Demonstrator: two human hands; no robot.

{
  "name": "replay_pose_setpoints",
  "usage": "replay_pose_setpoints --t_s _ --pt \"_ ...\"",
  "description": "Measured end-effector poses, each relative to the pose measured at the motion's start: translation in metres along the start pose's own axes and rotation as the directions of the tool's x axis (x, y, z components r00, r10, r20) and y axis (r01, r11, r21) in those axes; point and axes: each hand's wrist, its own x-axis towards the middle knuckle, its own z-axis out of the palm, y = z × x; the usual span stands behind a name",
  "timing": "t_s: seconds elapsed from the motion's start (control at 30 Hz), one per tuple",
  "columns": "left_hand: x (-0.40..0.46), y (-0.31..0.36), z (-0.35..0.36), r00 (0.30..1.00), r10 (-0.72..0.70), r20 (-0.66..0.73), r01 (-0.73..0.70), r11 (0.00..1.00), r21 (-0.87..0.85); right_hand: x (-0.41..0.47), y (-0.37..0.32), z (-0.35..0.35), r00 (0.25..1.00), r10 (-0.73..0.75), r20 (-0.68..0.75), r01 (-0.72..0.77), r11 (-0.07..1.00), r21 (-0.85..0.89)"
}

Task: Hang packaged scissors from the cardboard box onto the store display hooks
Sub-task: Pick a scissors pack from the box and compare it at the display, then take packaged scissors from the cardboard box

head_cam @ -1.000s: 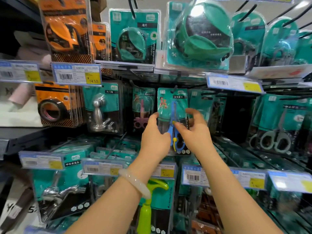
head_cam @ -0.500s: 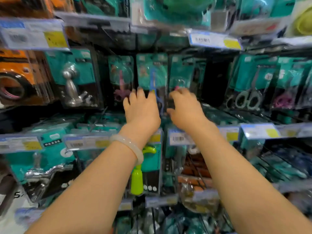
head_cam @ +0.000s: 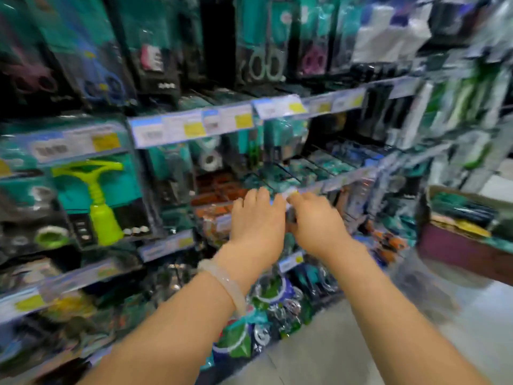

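The view is motion-blurred. The blue-handled scissors pack (head_cam: 102,79) hangs on the display at upper left, far from both hands. More packaged scissors with grey handles (head_cam: 266,62) and pink handles (head_cam: 315,61) hang on the top row. My left hand (head_cam: 255,218), with a pale bracelet on the wrist, and my right hand (head_cam: 316,220) float side by side in front of the lower hooks. Their fingers look relaxed and I see nothing in them. The cardboard box (head_cam: 466,248) with teal packs inside stands at the right, beyond my right hand.
Rows of hooks with teal packages and blue-yellow price tags (head_cam: 191,126) fill the rack. A lime-green tool pack (head_cam: 97,201) hangs at left. Light floor tiles (head_cam: 319,357) show at the bottom right, beside low-hanging goods.
Both hands have let go of the blue scissors pack, which stays hanging. The hands have dropped lower, and the view has swung down and right, bringing the box into sight.
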Motion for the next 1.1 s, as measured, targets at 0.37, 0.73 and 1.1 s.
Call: replay_pose_setpoints --t_s 0.37,0.73,1.1 --pt "-0.048 0.174 0.145 0.914 0.205 0.349 -0.194 0.979 -0.067 -0.163 0.144 0.088 0.868 0.323 0.376 -0.328 0.943 -0.053" --pt "-0.064 0.299 0.190 0.802 0.306 0.513 -0.341 0.940 -0.028 -0.263 0.262 0.095 0.764 0.449 0.463 -0.472 0.879 -0.072" --pt "0.024 0.375 0.211 0.764 0.369 0.530 -0.402 0.914 -0.056 -0.223 0.366 0.093 0.716 0.530 0.455 -0.562 0.824 -0.074"
